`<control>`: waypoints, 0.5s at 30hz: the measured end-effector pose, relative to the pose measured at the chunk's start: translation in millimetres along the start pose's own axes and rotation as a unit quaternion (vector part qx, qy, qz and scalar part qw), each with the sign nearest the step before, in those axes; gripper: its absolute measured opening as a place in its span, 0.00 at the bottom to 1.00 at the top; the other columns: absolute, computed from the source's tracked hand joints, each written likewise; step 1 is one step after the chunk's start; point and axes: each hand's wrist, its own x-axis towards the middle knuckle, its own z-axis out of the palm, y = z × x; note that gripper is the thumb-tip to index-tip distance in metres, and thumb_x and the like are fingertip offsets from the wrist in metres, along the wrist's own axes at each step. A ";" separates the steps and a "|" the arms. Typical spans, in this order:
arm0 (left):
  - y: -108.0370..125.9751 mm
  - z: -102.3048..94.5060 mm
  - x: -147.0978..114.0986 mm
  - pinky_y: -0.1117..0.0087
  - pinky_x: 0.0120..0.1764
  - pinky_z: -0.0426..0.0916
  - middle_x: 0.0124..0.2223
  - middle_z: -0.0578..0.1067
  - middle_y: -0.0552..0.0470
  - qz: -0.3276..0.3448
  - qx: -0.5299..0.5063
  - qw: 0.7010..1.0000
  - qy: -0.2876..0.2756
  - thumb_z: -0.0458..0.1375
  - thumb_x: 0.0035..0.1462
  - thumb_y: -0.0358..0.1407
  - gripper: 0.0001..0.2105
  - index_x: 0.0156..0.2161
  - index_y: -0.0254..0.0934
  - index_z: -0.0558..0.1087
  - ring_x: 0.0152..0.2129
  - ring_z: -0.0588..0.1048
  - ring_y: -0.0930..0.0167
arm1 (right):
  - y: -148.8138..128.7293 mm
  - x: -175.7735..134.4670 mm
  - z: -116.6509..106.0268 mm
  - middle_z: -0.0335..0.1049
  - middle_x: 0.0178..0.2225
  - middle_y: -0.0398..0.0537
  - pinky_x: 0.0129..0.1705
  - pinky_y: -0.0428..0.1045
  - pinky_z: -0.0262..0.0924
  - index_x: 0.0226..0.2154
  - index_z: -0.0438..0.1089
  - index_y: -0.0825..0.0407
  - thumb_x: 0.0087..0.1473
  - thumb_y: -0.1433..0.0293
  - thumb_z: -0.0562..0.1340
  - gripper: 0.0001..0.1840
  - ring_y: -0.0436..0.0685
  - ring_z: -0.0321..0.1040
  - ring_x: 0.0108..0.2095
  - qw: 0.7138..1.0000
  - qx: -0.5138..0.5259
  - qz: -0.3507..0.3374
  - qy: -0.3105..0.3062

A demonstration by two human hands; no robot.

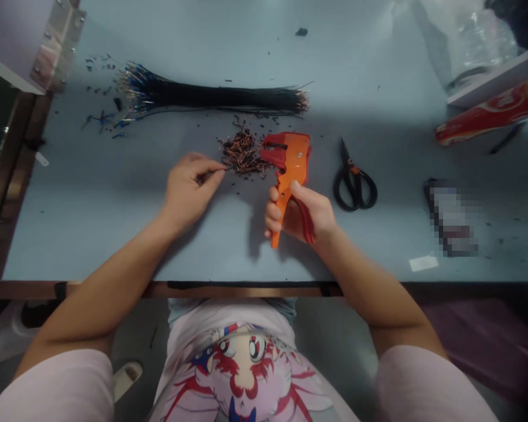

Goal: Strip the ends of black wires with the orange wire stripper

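Observation:
My right hand (pixel 305 214) is wrapped around the handles of an orange and red wire stripper (pixel 295 153), whose jaws point left over the table. Thumb and forefinger of my left hand (pixel 192 186) are pinched together on a thin dark wire (pixel 227 168), of which only a little shows. Just beyond those fingertips lies a pile of short copper and black wire scraps (pixel 243 153), between my left hand and the stripper's jaws. Behind the pile stretches a long bundle of black wires (pixel 220 98), with blue and metal ends at the left and bare copper ends at the right.
Black-handled scissors (pixel 355 186) lie right of the stripper. Farther right are a blurred phone (pixel 452 218), a white paper slip (pixel 423 263) and a red tube (pixel 484 114). Loose blue-ended pieces (pixel 103 120) lie at the left. The table's front edge (pixel 246 289) runs below my forearms.

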 end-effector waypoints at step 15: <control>4.3 -33.8 16.9 0.65 0.48 0.65 0.35 0.79 0.60 -0.149 -0.319 0.935 -0.049 0.68 0.46 0.43 0.09 0.28 0.42 0.74 0.44 0.74 0.68 | 9.4 0.9 0.2 0.70 0.29 0.48 0.38 0.58 0.69 0.35 0.66 0.55 0.51 0.56 0.63 0.19 0.57 0.71 0.29 0.999 -0.039 -0.018 -0.002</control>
